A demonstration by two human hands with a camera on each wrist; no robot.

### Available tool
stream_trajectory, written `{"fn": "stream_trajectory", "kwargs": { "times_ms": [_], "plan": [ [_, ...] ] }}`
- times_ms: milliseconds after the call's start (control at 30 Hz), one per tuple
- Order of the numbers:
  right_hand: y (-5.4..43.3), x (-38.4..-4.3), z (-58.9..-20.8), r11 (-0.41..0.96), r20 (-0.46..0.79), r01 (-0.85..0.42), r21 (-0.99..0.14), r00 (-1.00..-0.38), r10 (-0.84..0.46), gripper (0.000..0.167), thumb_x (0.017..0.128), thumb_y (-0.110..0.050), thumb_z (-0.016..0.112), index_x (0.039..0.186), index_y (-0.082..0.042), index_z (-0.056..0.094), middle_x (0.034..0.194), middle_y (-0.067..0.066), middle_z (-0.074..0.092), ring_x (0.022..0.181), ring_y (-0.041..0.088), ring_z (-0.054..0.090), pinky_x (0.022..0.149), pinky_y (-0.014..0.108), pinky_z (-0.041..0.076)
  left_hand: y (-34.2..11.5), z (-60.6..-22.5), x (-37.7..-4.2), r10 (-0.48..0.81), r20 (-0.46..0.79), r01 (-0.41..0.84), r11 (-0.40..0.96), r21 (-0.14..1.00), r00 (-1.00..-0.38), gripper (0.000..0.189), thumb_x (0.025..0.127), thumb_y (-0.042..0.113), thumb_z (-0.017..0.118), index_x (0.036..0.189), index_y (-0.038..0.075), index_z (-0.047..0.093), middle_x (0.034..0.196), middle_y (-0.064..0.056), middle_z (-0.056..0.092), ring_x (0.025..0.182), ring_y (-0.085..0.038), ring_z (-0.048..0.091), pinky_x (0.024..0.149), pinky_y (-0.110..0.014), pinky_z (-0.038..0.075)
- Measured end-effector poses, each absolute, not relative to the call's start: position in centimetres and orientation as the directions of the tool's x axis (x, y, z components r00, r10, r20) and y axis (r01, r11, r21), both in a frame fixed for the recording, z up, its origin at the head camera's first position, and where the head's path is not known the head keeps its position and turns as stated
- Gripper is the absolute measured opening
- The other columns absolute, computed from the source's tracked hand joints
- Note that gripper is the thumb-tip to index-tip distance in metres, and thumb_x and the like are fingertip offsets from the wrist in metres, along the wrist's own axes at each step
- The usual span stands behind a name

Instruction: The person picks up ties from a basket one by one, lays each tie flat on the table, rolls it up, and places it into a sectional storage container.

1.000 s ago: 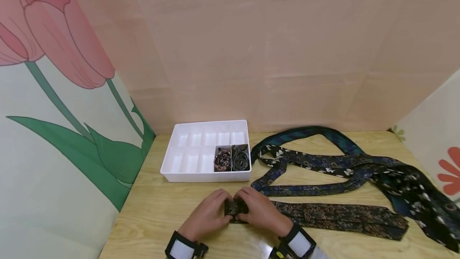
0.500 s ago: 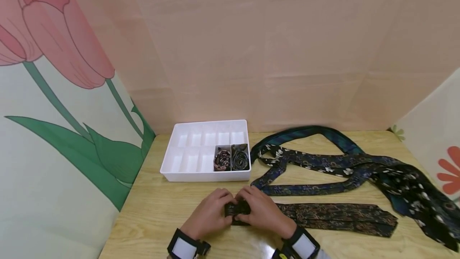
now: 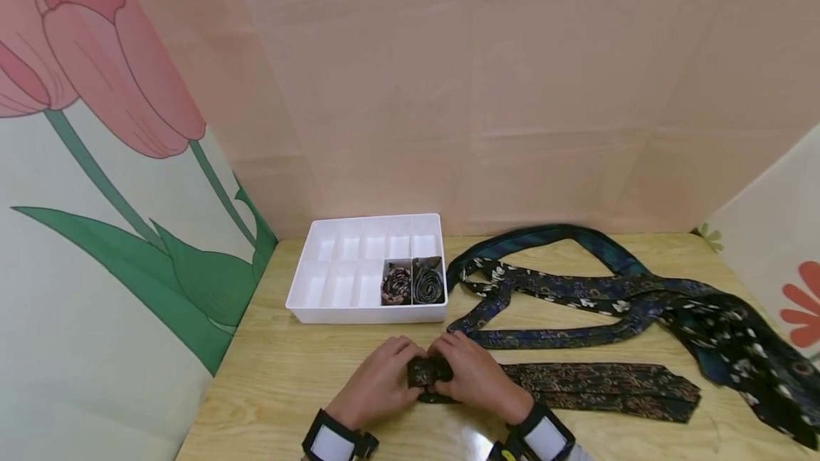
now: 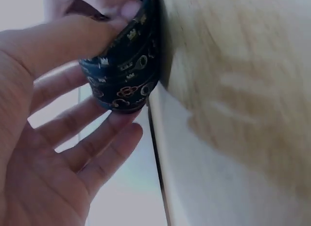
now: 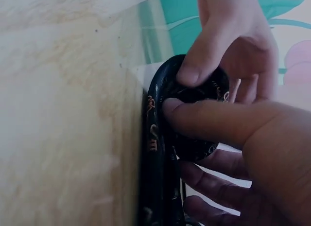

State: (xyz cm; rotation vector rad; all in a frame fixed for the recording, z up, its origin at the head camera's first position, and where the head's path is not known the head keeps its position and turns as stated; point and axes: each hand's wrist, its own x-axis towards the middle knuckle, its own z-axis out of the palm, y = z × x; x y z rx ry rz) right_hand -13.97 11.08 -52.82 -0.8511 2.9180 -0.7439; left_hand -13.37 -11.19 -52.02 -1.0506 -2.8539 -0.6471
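Observation:
A dark patterned necktie (image 3: 602, 386) lies stretched to the right on the table, its left end wound into a roll (image 3: 421, 373). My left hand (image 3: 382, 383) grips the roll's left side, thumb near and fingers beyond it. On its other side my right hand (image 3: 475, 379) pinches the roll, with the unrolled length running out under that hand. In the left wrist view the roll (image 4: 124, 73) shows small printed figures on its outer turn. The right wrist view shows the coiled end of the roll (image 5: 194, 129) with both thumbs pressed on it.
A white divided tray (image 3: 371, 314) stands behind the hands. Two of its front-right compartments hold a rolled reddish-dark tie (image 3: 397, 286) and a rolled black tie (image 3: 428, 284). Several loose ties (image 3: 557, 338) lie tangled at the right. A pink backdrop (image 3: 474, 126) rises behind the table.
The roll has thickened and shifted slightly right with both hands. The tie's far wide end has drawn left. Tray and loose ties stay put.

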Motion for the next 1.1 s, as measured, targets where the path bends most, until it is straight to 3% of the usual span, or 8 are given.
{"fn": "stream_trajectory", "kwargs": {
  "times_ms": [400,600,867,933,1100],
  "plan": [
    [11.6,-13.5,-52.4,0.72,0.101,-0.504,-0.478,-0.845,-0.525,0.051,0.079,-0.04,0.093,0.118,-0.018,0.069,0.117,-0.005,0.067,0.105,0.014,0.061,0.091,0.041,0.057,-10.8,-52.3,-13.0,0.583,0.153,0.582,0.681,0.443,-0.798,0.05,0.085,0.023,0.088,0.131,0.017,0.069,0.128,0.005,0.068,0.122,-0.012,0.064,0.108,-0.033,0.055],
    [11.9,-13.5,-52.3,0.727,0.071,-0.475,-0.495,-0.856,-0.511,0.049,0.078,-0.036,0.095,0.117,-0.019,0.07,0.114,-0.005,0.069,0.102,0.013,0.059,0.088,0.039,0.057,-10.5,-52.6,-13.0,0.594,0.126,0.568,0.654,0.5,-0.794,0.056,0.086,0.028,0.089,0.135,0.018,0.065,0.132,0.005,0.066,0.125,-0.011,0.062,0.11,-0.033,0.054],
    [12.5,-13.3,-52.2,0.714,0.034,-0.436,-0.548,-0.864,-0.502,0.056,0.078,-0.031,0.095,0.126,-0.015,0.069,0.13,0.005,0.068,0.117,0.025,0.064,0.098,0.053,0.058,-10.4,-52.9,-13.1,0.575,0.166,0.557,0.617,0.556,-0.801,0.059,0.087,0.021,0.089,0.139,0.015,0.06,0.134,0.002,0.065,0.125,-0.012,0.064,0.109,-0.033,0.055],
    [12.6,-13.2,-52.3,0.713,0.041,-0.435,-0.55,-0.867,-0.497,0.056,0.078,-0.027,0.094,0.126,-0.014,0.07,0.131,0.008,0.068,0.116,0.026,0.064,0.097,0.054,0.058,-10.4,-53.1,-13.1,0.58,0.175,0.566,0.61,0.554,-0.796,0.059,0.088,0.021,0.088,0.139,0.015,0.06,0.134,0.002,0.066,0.124,-0.012,0.064,0.108,-0.033,0.055],
    [12.6,-13.0,-52.4,0.722,0.074,-0.459,-0.518,-0.864,-0.497,0.056,0.077,-0.036,0.095,0.125,-0.017,0.071,0.125,0.0,0.067,0.113,0.02,0.063,0.095,0.049,0.058,-10.2,-53.3,-13.3,0.608,0.172,0.604,0.632,0.485,-0.775,0.053,0.085,0.018,0.088,0.132,0.017,0.064,0.127,0.005,0.066,0.119,-0.009,0.063,0.107,-0.03,0.055]
  ]
}}
